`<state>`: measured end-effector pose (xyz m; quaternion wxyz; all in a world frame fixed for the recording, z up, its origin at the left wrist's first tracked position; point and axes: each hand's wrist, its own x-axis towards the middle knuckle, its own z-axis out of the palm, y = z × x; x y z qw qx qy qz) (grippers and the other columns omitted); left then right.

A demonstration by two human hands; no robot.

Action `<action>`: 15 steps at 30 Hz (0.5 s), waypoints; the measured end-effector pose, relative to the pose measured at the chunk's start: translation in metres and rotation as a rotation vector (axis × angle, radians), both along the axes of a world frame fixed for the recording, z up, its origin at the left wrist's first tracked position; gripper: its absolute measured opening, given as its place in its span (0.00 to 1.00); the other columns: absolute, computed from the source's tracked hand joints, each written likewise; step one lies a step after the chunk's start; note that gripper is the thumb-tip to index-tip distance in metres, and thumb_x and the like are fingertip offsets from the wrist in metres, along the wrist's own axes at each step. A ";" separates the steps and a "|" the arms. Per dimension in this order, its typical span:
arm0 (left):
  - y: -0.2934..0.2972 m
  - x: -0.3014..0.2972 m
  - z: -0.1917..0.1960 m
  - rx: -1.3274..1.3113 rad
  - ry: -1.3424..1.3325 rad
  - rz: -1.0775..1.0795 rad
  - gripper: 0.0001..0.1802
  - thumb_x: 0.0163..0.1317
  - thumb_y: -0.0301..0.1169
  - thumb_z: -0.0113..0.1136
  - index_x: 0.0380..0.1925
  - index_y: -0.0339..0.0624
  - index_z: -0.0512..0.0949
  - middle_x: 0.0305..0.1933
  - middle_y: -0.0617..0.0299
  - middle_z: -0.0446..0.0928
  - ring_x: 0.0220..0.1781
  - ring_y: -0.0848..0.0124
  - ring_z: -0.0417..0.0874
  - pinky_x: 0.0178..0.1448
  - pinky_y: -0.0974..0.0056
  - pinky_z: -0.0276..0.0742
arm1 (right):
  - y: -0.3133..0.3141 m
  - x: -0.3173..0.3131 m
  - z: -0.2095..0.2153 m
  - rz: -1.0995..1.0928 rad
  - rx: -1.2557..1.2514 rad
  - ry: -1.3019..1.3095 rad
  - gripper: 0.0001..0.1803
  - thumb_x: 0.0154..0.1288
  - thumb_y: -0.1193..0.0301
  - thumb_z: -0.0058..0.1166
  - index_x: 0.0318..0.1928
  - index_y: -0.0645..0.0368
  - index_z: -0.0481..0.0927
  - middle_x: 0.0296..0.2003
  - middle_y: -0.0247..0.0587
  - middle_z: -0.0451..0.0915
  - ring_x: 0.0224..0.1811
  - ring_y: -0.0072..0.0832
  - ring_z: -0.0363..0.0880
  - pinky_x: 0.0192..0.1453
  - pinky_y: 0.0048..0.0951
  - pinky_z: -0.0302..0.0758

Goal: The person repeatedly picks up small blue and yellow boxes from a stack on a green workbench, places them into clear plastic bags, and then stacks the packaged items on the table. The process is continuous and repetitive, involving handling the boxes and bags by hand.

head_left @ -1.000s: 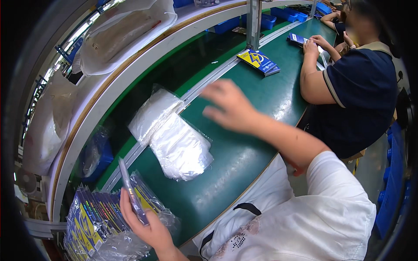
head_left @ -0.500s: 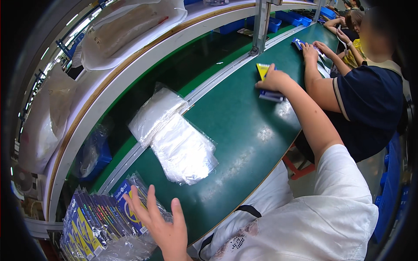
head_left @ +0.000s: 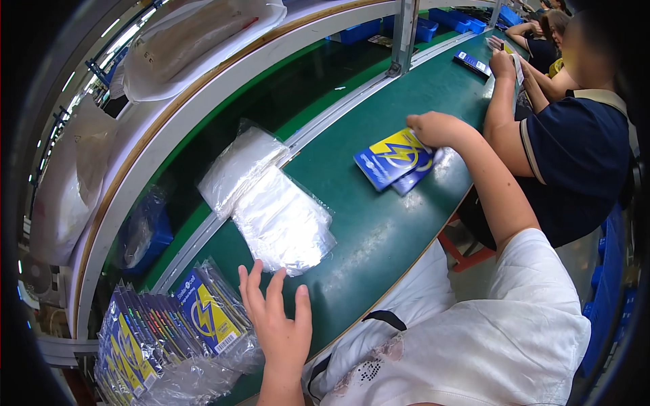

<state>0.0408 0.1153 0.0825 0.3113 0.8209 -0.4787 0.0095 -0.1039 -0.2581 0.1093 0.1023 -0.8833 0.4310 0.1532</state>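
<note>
My right hand grips the far right edge of a flat blue-and-yellow box above the green table. A second similar box lies partly beneath it; whether my fingers hold that one too is hidden. My left hand is open with fingers spread, palm down and holding nothing. It hovers between a stack of clear plastic bags and a row of bagged blue-and-yellow boxes at the lower left. Another bag stack overlaps the first.
A co-worker in a dark shirt sits at the right, hands near a dark-blue box. Along the far side run a metal rail and a post. A white-edged shelf carries plastic-wrapped bundles. A blue bin stands below it.
My right hand has drawn the boxes nearer, turning their printed faces up. My left hand has shifted right, away from the bagged row. The co-worker's hands have moved farther off from the dark-blue box.
</note>
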 end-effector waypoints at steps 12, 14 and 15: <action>-0.014 -0.002 -0.009 -0.041 -0.051 -0.025 0.17 0.57 0.28 0.61 0.47 0.34 0.76 0.63 0.45 0.64 0.70 0.43 0.57 0.69 0.44 0.55 | 0.081 -0.004 -0.015 0.005 -0.168 -0.211 0.55 0.50 0.39 0.59 0.69 0.63 0.54 0.49 0.63 0.72 0.52 0.51 0.74 0.57 0.39 0.73; -0.016 0.002 -0.013 -0.028 -0.070 -0.041 0.16 0.57 0.28 0.61 0.46 0.36 0.77 0.63 0.47 0.65 0.70 0.44 0.57 0.69 0.45 0.55 | 0.094 0.000 -0.037 0.088 -0.218 -0.234 0.56 0.48 0.45 0.63 0.70 0.64 0.53 0.48 0.61 0.72 0.52 0.52 0.72 0.57 0.40 0.72; -0.015 0.004 -0.016 -0.017 -0.080 -0.040 0.16 0.57 0.28 0.61 0.46 0.37 0.78 0.63 0.48 0.65 0.70 0.44 0.57 0.69 0.45 0.55 | 0.100 -0.002 -0.035 0.148 -0.176 -0.234 0.55 0.47 0.49 0.64 0.69 0.64 0.53 0.47 0.61 0.72 0.52 0.52 0.72 0.57 0.40 0.72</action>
